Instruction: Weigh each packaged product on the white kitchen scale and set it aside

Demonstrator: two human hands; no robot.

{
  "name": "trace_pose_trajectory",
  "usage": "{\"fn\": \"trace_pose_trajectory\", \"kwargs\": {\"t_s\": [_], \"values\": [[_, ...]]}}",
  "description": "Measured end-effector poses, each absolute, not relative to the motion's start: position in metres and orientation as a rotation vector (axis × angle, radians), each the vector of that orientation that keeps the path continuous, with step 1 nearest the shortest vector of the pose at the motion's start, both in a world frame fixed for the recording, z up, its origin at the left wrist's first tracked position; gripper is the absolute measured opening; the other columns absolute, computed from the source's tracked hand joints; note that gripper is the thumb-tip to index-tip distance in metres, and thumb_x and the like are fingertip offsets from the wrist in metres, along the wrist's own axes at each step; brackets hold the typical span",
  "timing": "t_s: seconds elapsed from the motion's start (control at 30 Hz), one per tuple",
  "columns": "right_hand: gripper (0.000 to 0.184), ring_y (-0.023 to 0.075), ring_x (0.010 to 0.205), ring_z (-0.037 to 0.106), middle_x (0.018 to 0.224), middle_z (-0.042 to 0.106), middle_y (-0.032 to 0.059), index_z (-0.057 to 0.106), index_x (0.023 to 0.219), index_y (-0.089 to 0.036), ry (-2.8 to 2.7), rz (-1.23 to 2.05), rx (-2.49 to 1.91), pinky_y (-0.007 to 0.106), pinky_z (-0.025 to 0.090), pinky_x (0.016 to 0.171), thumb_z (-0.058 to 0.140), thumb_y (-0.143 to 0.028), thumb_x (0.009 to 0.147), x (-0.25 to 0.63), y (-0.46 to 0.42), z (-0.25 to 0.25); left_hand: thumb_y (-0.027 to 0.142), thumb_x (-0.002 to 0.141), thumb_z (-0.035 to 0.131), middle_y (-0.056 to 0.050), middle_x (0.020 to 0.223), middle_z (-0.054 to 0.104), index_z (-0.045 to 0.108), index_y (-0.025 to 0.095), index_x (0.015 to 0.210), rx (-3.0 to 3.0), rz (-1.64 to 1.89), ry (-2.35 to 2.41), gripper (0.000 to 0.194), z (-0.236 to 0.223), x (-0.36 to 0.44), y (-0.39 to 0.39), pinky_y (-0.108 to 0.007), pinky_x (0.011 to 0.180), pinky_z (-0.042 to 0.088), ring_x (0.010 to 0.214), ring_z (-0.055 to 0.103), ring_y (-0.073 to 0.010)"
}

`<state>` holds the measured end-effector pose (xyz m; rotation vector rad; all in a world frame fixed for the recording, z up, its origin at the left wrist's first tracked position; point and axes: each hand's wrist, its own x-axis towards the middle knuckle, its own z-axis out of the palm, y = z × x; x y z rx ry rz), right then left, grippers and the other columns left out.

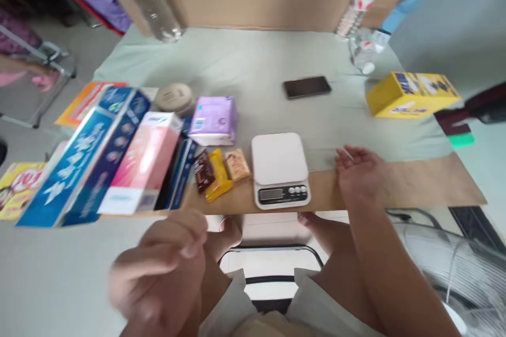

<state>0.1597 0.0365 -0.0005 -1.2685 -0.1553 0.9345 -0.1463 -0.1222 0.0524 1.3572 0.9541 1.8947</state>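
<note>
My left hand (166,263) is raised in front of the table's near edge, its fingers curled closed and slightly blurred; no object shows in them. My right hand (359,171) rests at the front edge of the table with fingers apart, holding nothing. Between the hands stands a white kitchen scale (280,160) with a bare platform and a dark display. Just left of it lie a small beige snack packet (237,164), a yellow wrapped snack (219,174) and a dark brown wrapped snack (204,171). A purple tissue pack (213,120) sits behind them.
Long blue (85,152) and pink (140,163) boxes lie at left, beside a round tin (174,97). A black phone (307,87) lies behind the scale. A yellow box (413,95) and clear bottles (363,47) are at right. A fan (454,268) stands lower right.
</note>
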Motion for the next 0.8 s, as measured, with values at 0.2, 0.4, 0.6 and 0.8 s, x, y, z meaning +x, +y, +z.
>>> {"fn": "trace_pose_trajectory", "kwargs": {"t_s": [0.2,0.4,0.6,0.8], "values": [[0.027,0.0144,0.081,0.076,0.087,0.075,0.0000,0.060,0.087,-0.022,0.034,0.965,-1.055,0.027,0.056,0.075,0.043,-0.043,0.088,0.200,0.059,0.000,0.039,0.099,0.062,-0.005,0.083,0.071,0.072,0.021,0.092,1.609,1.320,0.919,0.022,0.050,-0.005,0.019,-0.031,0.072,0.055,0.079,0.067,-0.0192],[0.028,0.0125,0.079,0.075,0.088,0.074,-0.0008,0.058,0.085,-0.022,0.294,1.028,-0.921,0.027,0.054,0.078,0.038,-0.039,0.095,0.230,0.075,0.010,0.028,0.083,0.071,-0.007,0.112,0.072,0.065,0.023,0.099,2.147,0.929,0.908,0.018,0.038,0.153,0.164,-0.041,0.102,0.055,0.111,0.067,-0.0242],[0.030,0.0168,0.091,0.078,0.101,0.076,0.0014,0.058,0.089,-0.022,0.323,0.969,-0.926,0.032,0.053,0.082,0.035,-0.040,0.096,0.255,0.075,0.013,0.032,0.041,0.103,-0.012,0.138,0.060,0.064,0.032,0.117,2.224,0.711,1.029,0.085,0.001,0.248,0.309,-0.059,0.128,0.036,0.150,0.042,-0.0409],[0.025,0.0178,0.091,0.077,0.103,0.074,0.0023,0.055,0.087,-0.022,0.353,0.970,-0.953,0.033,0.051,0.082,0.038,-0.039,0.095,0.260,0.079,0.015,0.034,0.039,0.104,-0.012,0.142,0.058,0.054,0.035,0.136,2.141,0.809,0.848,0.108,-0.027,0.250,0.341,-0.060,0.118,0.048,0.133,0.057,-0.0381]]}}
